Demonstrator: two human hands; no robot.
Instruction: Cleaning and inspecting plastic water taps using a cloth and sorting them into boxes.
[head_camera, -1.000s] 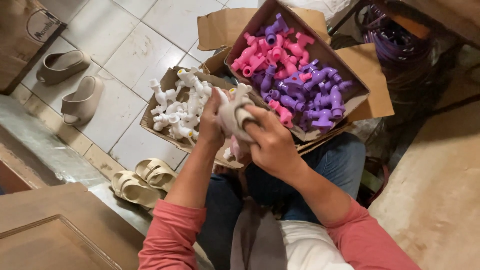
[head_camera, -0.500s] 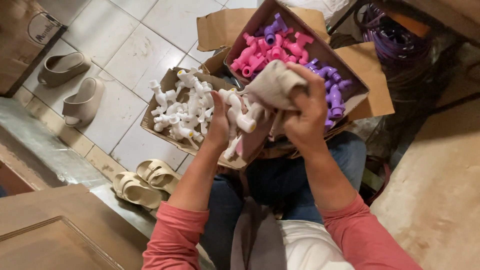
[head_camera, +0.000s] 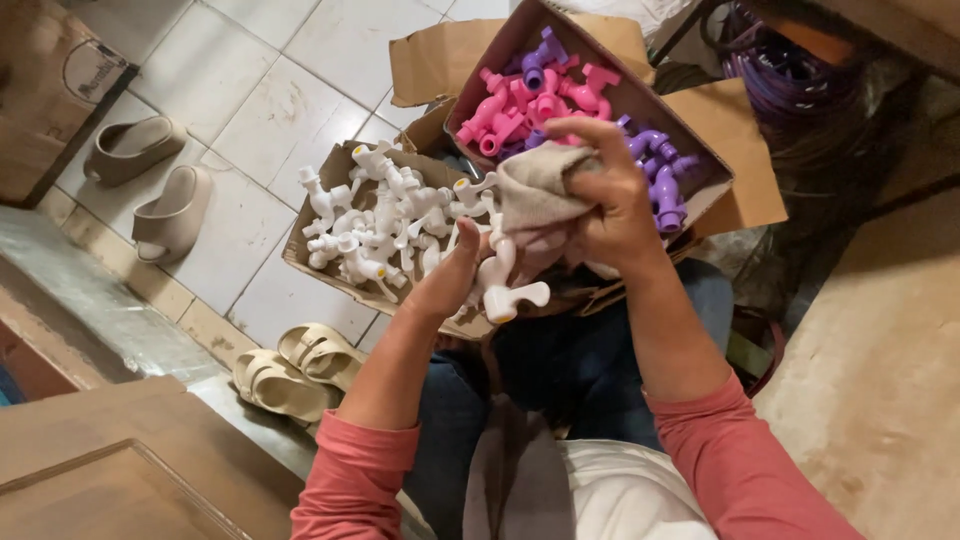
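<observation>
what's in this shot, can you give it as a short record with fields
left hand: holds a white plastic tap
right hand: grips a beige cloth against the tap
near box: cardboard, filled with white taps
far box: cardboard, pink and purple taps
floor: pale tiles, two pairs of beige sandals
person: seated, coral sleeves, blue jeans

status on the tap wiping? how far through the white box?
Looks done: cannot tell which taps have been wiped. In hand: left hand holds one white tap; right hand presses a beige cloth on it. Left: seemingly the white taps filling the open box, perhaps the pink and purple taps too.
</observation>
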